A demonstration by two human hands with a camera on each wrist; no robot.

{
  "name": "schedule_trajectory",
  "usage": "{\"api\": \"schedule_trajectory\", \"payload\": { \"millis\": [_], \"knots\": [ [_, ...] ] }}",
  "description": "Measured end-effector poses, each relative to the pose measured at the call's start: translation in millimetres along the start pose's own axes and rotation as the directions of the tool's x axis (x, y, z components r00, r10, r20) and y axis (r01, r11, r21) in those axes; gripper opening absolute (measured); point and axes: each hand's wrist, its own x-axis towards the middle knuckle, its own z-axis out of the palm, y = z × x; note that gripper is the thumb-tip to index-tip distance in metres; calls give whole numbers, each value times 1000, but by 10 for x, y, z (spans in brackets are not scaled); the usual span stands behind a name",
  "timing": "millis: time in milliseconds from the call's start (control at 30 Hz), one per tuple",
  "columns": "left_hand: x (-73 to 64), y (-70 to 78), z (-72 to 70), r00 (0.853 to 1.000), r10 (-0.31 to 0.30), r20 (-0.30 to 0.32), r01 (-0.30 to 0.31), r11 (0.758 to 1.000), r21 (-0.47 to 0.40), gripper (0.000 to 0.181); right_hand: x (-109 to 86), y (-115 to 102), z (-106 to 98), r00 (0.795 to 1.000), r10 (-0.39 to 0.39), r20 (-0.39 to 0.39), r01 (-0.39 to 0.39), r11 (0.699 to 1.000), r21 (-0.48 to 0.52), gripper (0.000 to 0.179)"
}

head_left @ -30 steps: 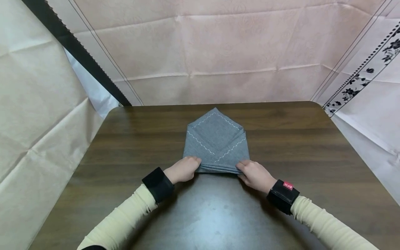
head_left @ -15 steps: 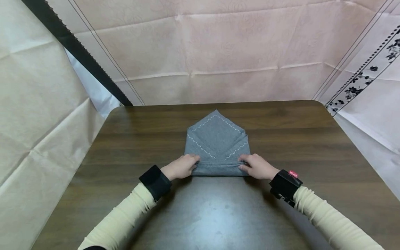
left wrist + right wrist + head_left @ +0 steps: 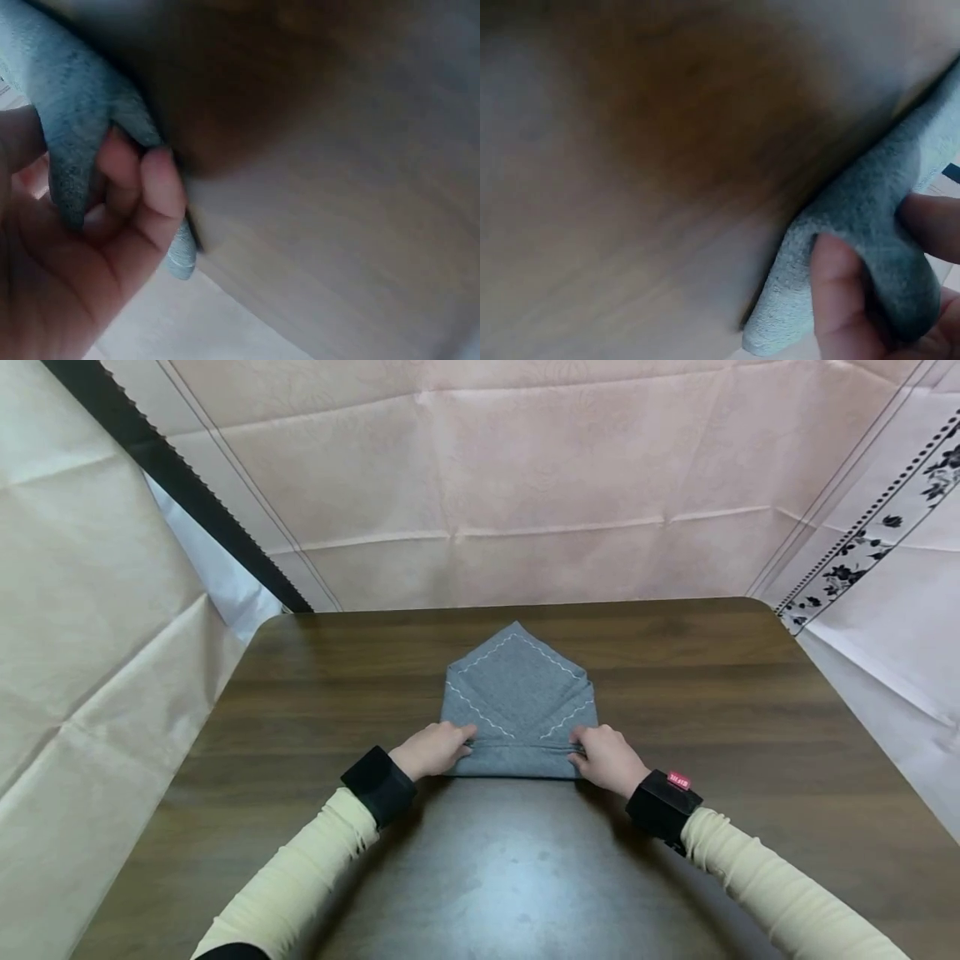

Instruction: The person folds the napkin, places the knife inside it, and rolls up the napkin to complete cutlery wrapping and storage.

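Note:
A grey-blue cloth [image 3: 517,693] lies folded on the table, its far end coming to a point and white wavy stitching running across it. Along its near side a folded band [image 3: 521,762] crosses from one hand to the other. My left hand [image 3: 437,748] pinches this band at its left end; in the left wrist view a fold of the cloth [image 3: 71,127] sits between thumb and curled fingers. At the right end my right hand [image 3: 609,761] does likewise, and the right wrist view shows a thick fold [image 3: 900,277] between its thumb and fingers.
The dark brown wooden table [image 3: 322,710] has rounded far corners. Pale hanging sheets [image 3: 555,485] stand behind it and at both sides, one with a black strip [image 3: 172,477]. Black bands [image 3: 378,787] circle both wrists.
The cloth's near edge has been turned up into a flat band facing the camera. Both hands have shifted slightly away from the body, the left also a little outward, still holding the cloth.

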Motion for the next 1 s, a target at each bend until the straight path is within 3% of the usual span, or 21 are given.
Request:
{"api": "schedule_trajectory", "payload": {
  "millis": [100,167,267,300,367,467,533,600,700,800,867,1000],
  "knots": [
    [-19,-20,-2,995,-33,-90,42,994,100,17,2,-40,26,999,5,-42,-9,996,-91,8],
    [-61,-16,-12,982,-26,-186,63,978,199,20,-5,-66,38,997,8,-73,-20,987,-160,12],
    [-167,15,-48,937,38,-347,60,961,269,15,-18,-93,56,994,12,-109,-37,971,-236,17],
    [-215,32,-61,922,67,-382,38,965,261,12,-21,-102,60,993,11,-117,-41,967,-250,19],
    [-318,76,-83,904,140,-403,-51,973,224,11,-24,-117,72,992,12,-128,-47,962,-270,20],
    [-449,152,-61,906,260,-335,-187,954,234,6,-28,-132,92,989,3,-150,-49,952,-301,22],
    [-504,198,-24,909,316,-272,-238,929,283,6,-29,-136,112,984,-30,-176,-34,938,-346,24],
    [-534,238,4,919,322,-227,-239,913,330,17,-26,-138,138,970,-98,-221,2,916,-400,22],
    [-553,274,31,949,270,-165,-196,911,364,27,-17,-138,175,943,-235,-238,94,869,-486,11],
    [-537,287,56,965,237,-111,-179,908,379,33,-8,-128,204,908,-375,-187,215,799,-562,10],
    [-503,284,80,968,231,-94,-177,903,391,34,-9,-128,205,883,-449,-138,281,739,-612,11],
    [-427,264,93,971,217,-101,-166,914,370,28,-26,-149,179,831,-551,-75,340,611,-714,20]
  ]
}}
